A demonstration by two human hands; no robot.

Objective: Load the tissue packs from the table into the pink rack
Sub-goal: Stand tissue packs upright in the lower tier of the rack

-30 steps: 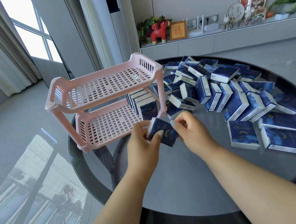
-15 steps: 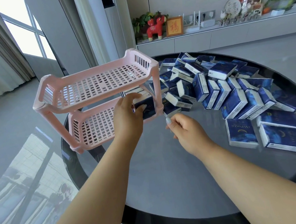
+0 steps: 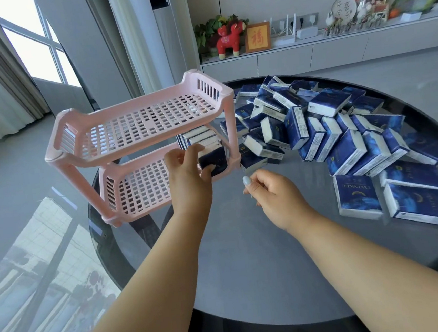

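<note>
While the left hand works at the rack, each thing stands like this:

Left hand: the left hand [image 3: 186,169] reaches into the lower shelf, fingers and thumb curled round a blue tissue pack [image 3: 213,159], gripping it upright.
Held pack: it stands at the near end of a row of packs [image 3: 200,136] set on edge at the right end of the lower shelf, touching the next pack in the row.
Right hand: the right hand [image 3: 271,195] hangs over the table just right of the rack, fingers loosely curled, holding nothing.
Rack: the pink rack [image 3: 136,147] has two slotted shelves and stands on the left part of the round dark table [image 3: 249,270]; no packs lie on the upper shelf.
Loose packs: a heap of tissue packs [image 3: 330,133] lies on the table to the right of the rack, some leaning on each other, a few flat near the right edge.
</note>
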